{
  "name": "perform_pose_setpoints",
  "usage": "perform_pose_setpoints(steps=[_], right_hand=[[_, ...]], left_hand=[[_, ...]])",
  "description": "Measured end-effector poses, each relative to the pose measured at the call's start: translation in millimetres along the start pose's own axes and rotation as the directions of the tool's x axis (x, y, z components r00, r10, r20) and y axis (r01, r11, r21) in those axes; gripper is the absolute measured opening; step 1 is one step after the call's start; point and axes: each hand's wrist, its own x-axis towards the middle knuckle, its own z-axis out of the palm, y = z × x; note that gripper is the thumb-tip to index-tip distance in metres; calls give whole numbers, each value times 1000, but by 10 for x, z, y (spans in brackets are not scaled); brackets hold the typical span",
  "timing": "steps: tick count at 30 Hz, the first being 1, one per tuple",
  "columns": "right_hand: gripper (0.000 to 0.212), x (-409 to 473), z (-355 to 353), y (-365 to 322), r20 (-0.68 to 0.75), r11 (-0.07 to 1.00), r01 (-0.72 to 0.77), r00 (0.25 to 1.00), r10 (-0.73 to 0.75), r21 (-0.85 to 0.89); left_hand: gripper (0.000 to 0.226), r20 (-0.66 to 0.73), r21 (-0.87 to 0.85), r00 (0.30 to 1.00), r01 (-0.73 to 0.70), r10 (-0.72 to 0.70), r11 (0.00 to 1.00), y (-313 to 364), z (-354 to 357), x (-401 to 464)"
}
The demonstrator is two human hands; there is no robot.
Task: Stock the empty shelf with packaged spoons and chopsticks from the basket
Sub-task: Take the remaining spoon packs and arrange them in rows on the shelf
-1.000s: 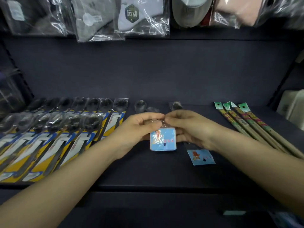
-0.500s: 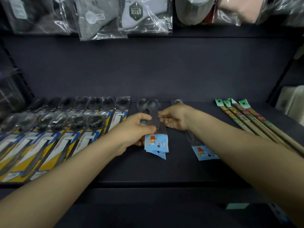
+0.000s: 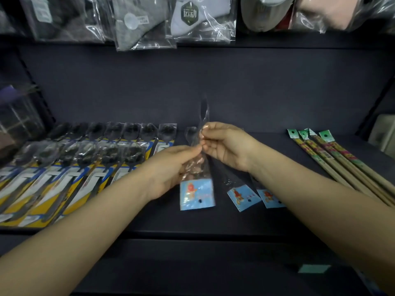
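Observation:
My left hand [image 3: 171, 167] holds the lower part of a clear spoon packet with a light-blue card [image 3: 196, 194], raised above the dark shelf [image 3: 213, 221]. My right hand [image 3: 226, 144] pinches the same packet higher up, near its spoon bowl, which tilts upward. Two more blue-card spoon packets [image 3: 242, 197] [image 3: 270, 197] lie on the shelf under my right forearm. Another clear spoon bowl [image 3: 190, 132] shows behind my fingers. Packaged chopsticks [image 3: 333, 159] with green tags lie at the right. The basket is out of view.
Several yellow-and-blue carded spoons [image 3: 70, 167] fill the shelf's left half in two rows. Bagged socks and clothing [image 3: 192, 20] hang from the shelf above. A wire rack [image 3: 19, 116] stands at the left and a pale box [image 3: 384, 133] at the right.
The held packet has come up off the shelf, spoon end tilted upward. Two blue-card packets now lie at the right, where only one lay before.

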Motion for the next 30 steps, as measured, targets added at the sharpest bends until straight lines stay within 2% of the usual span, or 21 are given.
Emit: perform_pose_setpoints(steps=[2,3,4,5,6,7,8,11,16,17,20,22,23,27,28,30], right_hand=[[18,-3,0,20,-18,984,8,1000,-11,-176],[14,3,-34,24,-58,926,15,997,-40,-376],[10,10,-94,29,-97,785,14,991,-95,-619],[11,13,-162,36,-113,568,-4,981,-156,-823],[19,19,-228,48,-109,331,-43,977,-182,-943],[27,23,-274,63,-125,147,-101,978,-166,-984],[31,15,-291,73,-161,51,-155,978,-135,-987],[36,12,-215,76,-254,34,-252,965,-62,-967],[29,86,-69,75,-344,17,-344,935,-84,-939],[28,98,-70,68,-364,56,-360,929,-72,-931],[26,56,-155,-67,-436,309,-405,899,-38,-861],[24,-22,-291,-198,-468,402,-401,880,-81,-823],[23,-77,-368,-244,-485,408,-407,868,-105,-817],[23,-172,-707,-219,-536,251,-490,826,-172,-835],[21,-168,-759,-187,-530,197,-496,823,-204,-846],[30,-158,-797,-144,-476,119,-463,820,-319,-878]], left_hand=[[9,-36,-73,999,-19,16,997,-1,-64,-47],[9,-65,-55,998,-28,24,998,-5,-98,-77],[8,-88,-13,995,-38,37,999,-9,-135,-102],[8,-102,37,993,-49,52,998,-14,-164,-125],[7,-111,83,992,-59,68,995,-20,-191,-144],[8,-117,120,990,-68,83,990,-25,-204,-162],[10,-121,150,988,-76,95,986,-36,-211,-176],[17,-130,196,984,-91,118,976,-64,-180,-191],[19,-154,202,978,-108,140,973,-77,-105,-180],[19,-160,180,977,-108,138,978,-67,-93,-181],[19,-166,130,978,-109,130,986,-45,-63,-173],[18,-150,106,981,-107,123,989,-47,-42,-152],[17,-132,84,985,-103,113,991,-53,-23,-142],[12,20,24,997,-69,68,997,-64,79,-146],[13,55,33,996,-71,69,997,-61,113,-152],[14,98,48,992,-86,81,995,-48,178,-160]])
